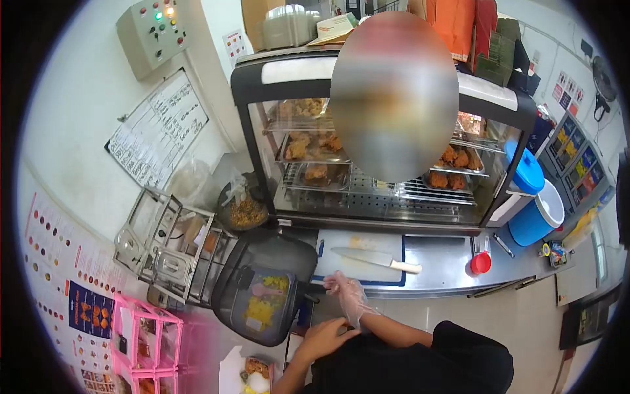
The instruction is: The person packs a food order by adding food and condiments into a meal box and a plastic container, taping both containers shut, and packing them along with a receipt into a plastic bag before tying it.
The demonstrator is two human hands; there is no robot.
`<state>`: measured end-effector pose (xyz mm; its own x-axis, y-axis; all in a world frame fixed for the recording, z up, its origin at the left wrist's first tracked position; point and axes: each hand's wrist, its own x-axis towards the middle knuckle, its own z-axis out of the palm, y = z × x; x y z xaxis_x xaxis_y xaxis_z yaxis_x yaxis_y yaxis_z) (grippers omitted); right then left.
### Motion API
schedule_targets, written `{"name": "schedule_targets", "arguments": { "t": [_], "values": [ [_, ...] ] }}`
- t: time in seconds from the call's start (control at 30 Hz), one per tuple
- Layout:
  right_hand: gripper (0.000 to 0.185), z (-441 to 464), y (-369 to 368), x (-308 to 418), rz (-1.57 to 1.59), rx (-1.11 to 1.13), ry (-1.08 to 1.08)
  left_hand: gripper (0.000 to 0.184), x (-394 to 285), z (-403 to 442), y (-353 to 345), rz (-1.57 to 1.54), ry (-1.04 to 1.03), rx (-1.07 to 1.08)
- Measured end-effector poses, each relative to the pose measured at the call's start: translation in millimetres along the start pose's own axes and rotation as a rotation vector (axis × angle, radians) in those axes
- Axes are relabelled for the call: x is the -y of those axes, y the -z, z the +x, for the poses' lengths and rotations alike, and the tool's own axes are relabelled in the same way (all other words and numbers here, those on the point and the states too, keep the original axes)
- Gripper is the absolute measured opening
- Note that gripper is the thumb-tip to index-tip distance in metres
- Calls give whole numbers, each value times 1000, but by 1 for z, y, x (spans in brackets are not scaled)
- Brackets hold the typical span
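Note:
My right hand (344,294), in a clear plastic glove, has its fingers curled at the end of a black handle (314,289). The handle joins a black square pan (230,318), where yellow food and a pink scoop (262,289) show. Bare, my left hand (328,338) lies below it, fingers stretched toward my right forearm and black clothing, with nothing seen in them. Beyond my hands, a knife (371,257) rests on a white, blue-edged cutting board (357,271). An open white box (230,373) with fried food and rice sits at the bottom.
A heated glass cabinet (374,228) holds trays of fried chicken behind the counter. At the right are a red cup (480,263) and a blue cooler (535,220). To the left stand a metal rack (174,246) and a pink shelf unit (147,335). A blurred oval hides part of the cabinet.

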<state>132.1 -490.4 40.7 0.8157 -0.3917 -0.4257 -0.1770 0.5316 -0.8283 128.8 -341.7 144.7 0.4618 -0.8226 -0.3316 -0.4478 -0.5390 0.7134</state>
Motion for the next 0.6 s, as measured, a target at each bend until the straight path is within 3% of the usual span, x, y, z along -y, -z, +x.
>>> {"name": "schedule_targets", "arguments": {
  "t": [0.03,0.1,0.2,0.33,0.37,0.4,0.43,0.47,0.5,0.53,0.57,0.6],
  "values": [
    [60,12,12,4,6,74,61,31,-8,20,-6,93,-8,-46],
    [64,29,24,14,62,51,77,29,-10,55,-23,264,-10,-137],
    [71,56,37,20,87,85,67,25,-3,72,-38,181,-137,-246],
    [75,63,26,13,70,87,76,25,3,44,-32,31,-119,-158],
    [76,72,15,-8,50,161,57,26,14,30,-30,-31,-132,-125],
    [72,75,15,-20,-165,315,264,26,19,9,-30,-115,-118,-132],
    [70,81,15,-32,-90,353,199,28,28,-13,-21,-168,-86,-41],
    [67,76,4,-22,-16,386,130,29,31,-42,-5,-328,-100,-172],
    [66,58,-15,-13,12,460,118,31,52,-71,-7,-294,-76,-426],
    [68,74,-28,-22,15,315,33,33,51,-118,15,-389,94,-612],
    [69,76,-37,-33,-68,365,60,35,70,-161,28,-249,161,-800],
    [70,71,-43,-40,-126,389,121,27,83,-211,31,-302,331,-1060]
  ]
}}
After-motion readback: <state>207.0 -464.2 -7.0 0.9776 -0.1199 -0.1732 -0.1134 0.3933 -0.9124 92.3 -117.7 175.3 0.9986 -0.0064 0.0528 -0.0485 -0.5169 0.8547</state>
